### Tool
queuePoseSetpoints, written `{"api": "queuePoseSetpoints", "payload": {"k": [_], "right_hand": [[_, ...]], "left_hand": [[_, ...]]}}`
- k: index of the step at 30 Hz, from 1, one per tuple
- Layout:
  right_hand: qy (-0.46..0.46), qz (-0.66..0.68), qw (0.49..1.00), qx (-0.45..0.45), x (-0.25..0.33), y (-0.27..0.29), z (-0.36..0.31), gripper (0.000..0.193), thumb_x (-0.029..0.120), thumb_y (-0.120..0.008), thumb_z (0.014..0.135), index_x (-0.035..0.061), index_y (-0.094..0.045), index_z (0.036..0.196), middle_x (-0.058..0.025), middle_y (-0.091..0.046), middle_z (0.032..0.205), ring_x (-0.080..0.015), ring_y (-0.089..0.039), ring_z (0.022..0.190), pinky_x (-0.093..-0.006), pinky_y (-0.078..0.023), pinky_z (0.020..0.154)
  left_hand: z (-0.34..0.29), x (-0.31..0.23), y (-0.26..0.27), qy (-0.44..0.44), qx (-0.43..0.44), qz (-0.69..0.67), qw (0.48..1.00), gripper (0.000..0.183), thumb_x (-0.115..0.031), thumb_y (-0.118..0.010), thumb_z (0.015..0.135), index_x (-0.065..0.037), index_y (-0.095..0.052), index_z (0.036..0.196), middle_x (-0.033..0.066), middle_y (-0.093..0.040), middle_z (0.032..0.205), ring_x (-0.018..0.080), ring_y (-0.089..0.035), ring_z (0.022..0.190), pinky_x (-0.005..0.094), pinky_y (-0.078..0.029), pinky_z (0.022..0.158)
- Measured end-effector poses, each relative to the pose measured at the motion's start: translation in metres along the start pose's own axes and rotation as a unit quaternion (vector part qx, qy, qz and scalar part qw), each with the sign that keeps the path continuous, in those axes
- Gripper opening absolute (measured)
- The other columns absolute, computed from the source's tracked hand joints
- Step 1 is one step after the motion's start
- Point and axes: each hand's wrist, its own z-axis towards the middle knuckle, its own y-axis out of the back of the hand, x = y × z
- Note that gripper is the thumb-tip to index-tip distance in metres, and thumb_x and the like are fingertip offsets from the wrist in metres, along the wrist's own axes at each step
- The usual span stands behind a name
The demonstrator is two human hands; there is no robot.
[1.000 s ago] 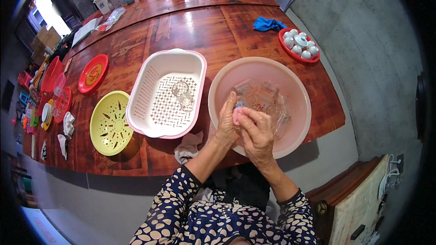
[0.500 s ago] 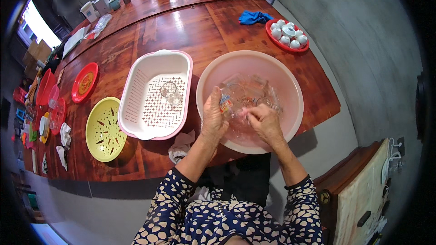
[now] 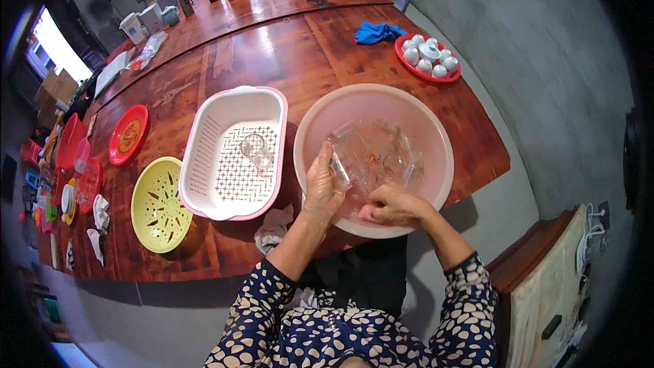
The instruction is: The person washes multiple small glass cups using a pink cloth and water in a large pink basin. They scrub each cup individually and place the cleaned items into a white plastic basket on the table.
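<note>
While both hands work inside the pink basin [image 3: 436, 129]:
Left hand [image 3: 321, 187]: clamped on a clear glass [image 3: 347, 157], tilted at the basin's near-left wall.
Right hand [image 3: 392, 206]: loosely curled, apart from the left; grip unclear.
Draining basket [image 3: 204, 143]: just left, one glass inside.
Risk: wet glass could slip and knock the other glassware [image 3: 388, 157].

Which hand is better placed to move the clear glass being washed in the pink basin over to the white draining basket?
Left, probably: the left hand already grips the clear glass and is nearest the white draining basket; the right hand rests lower in the pink basin.
</note>
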Motion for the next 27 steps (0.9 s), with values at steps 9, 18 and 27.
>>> {"api": "queuePoseSetpoints", "payload": {"k": [9,18,27], "right_hand": [[0.139,0.057,0.881,-0.448,0.079,-0.002,0.006,0.027,0.004,-0.061,0.078,0.0026,-0.061,0.105,-0.0122,-0.053,0.085,-0.0278,-0.057,0.073,-0.0356,-0.048,0.064],[0.136,0.085,0.856,-0.492,0.062,0.003,0.058,0.012,0.005,-0.062,0.08,0.0014,-0.063,0.091,-0.0138,-0.053,0.085,-0.0298,-0.056,0.077,-0.0372,-0.047,0.068],[0.041,0.245,0.865,-0.436,0.046,0.003,0.029,0.014,0.002,-0.059,0.083,-0.0016,-0.063,0.096,-0.0068,-0.06,0.089,-0.0104,-0.055,0.08,-0.0235,-0.045,0.066]], "left_hand": [[0.004,0.018,0.012,-0.035,0.036,0.051,0.997,0.046,-0.046,-0.036,0.098,-0.004,-0.054,0.108,0.0085,-0.059,0.095,0.0187,-0.06,0.085,0.0335,-0.053,0.075],[0.005,0.022,0.012,-0.016,0.028,0.016,0.999,0.053,-0.052,-0.03,0.098,-0.007,-0.052,0.114,0.0093,-0.057,0.109,0.0187,-0.058,0.103,0.034,-0.054,0.087],[0.008,0.011,0.012,0.026,0.061,-0.072,0.995,0.038,-0.038,-0.054,0.093,-0.006,-0.052,0.114,0.0104,-0.06,0.104,0.0213,-0.062,0.093,0.0359,-0.056,0.077]]}}
